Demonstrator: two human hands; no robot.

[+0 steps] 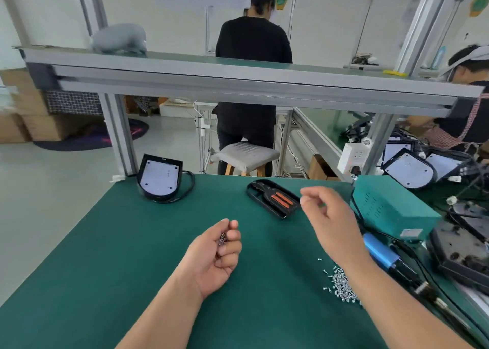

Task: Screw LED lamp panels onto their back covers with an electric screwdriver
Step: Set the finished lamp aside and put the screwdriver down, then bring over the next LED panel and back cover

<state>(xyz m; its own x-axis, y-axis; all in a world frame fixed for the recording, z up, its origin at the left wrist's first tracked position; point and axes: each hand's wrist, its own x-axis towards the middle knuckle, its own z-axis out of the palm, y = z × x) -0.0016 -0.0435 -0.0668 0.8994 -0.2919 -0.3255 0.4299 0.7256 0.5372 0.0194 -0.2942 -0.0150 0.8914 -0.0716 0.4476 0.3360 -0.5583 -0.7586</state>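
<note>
My left hand (pixel 219 253) lies palm up on the green mat, its fingers curled round several small screws (pixel 222 238). My right hand (pixel 326 211) hovers above the mat with loosely curled fingers, and whether it holds anything I cannot tell. A loose pile of silver screws (pixel 341 286) lies under my right forearm. The blue electric screwdriver (pixel 383 256) lies at the right edge with its cable. One lamp with a white LED panel in a black cover (pixel 160 178) leans at the mat's far left.
A black tool with orange grips (pixel 275 199) lies at the far centre. A teal power box (pixel 391 206) stands to the right, with several lamp units (pixel 410 170) and black covers (pixel 465 245) beyond. A conveyor frame (pixel 238 84) crosses overhead. Two other people work behind.
</note>
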